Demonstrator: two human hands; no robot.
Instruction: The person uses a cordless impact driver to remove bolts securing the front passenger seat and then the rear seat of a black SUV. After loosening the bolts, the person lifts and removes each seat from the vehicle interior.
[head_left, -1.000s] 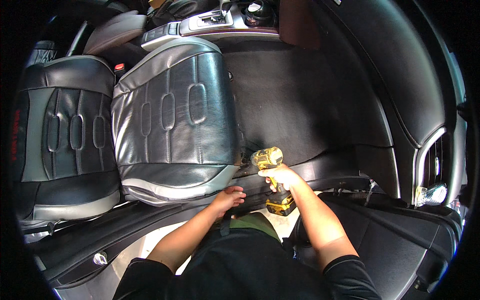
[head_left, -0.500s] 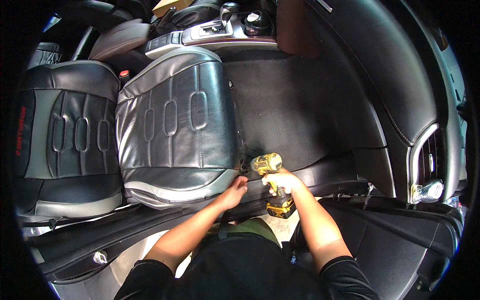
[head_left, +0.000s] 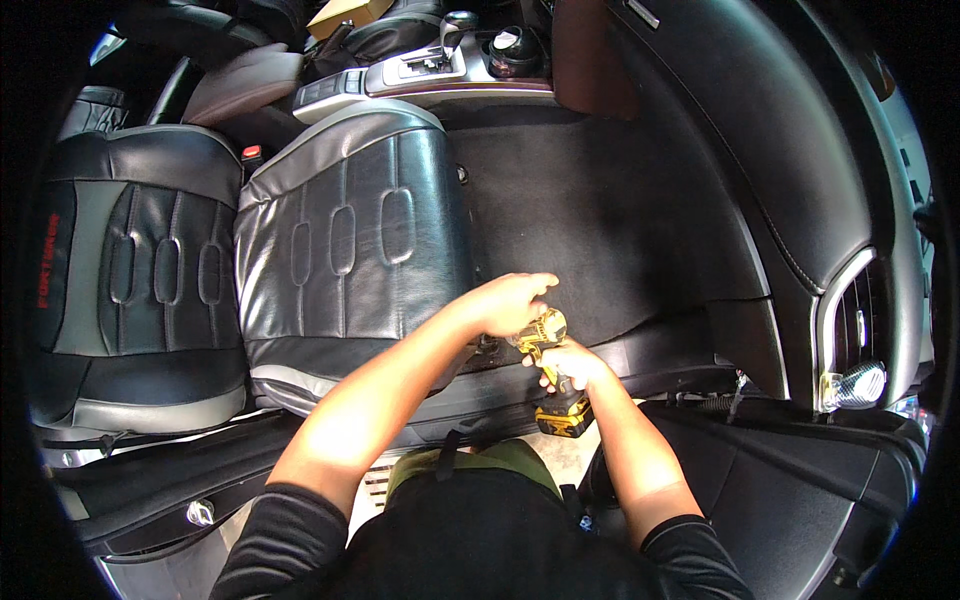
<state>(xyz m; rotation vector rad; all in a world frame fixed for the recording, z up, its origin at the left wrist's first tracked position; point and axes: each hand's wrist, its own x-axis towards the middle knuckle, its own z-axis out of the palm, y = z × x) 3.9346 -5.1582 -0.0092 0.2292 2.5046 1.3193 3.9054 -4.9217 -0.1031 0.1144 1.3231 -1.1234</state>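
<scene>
My right hand is wrapped round the grip of a yellow-and-black cordless drill. Its battery hangs below my fist, and the tool's front end points left, toward the front lower corner of the black leather car seat. Over that front end reaches my left hand, its forearm crossing the seat's near edge. The fingers stretch to the right above the drill, with nothing visible in them. My left hand covers part of the drill's nose, so whatever the tip meets is hidden.
Dark carpet covers the footwell beyond the drill. A door sill runs along the near side. The dashboard curves round the right, and a centre console with a gear lever lies at the far side. An open door stands at lower right.
My left hand has moved up and to the right, from beside the seat's corner to over the drill's front. My right hand and the drill stay nearly in place.
</scene>
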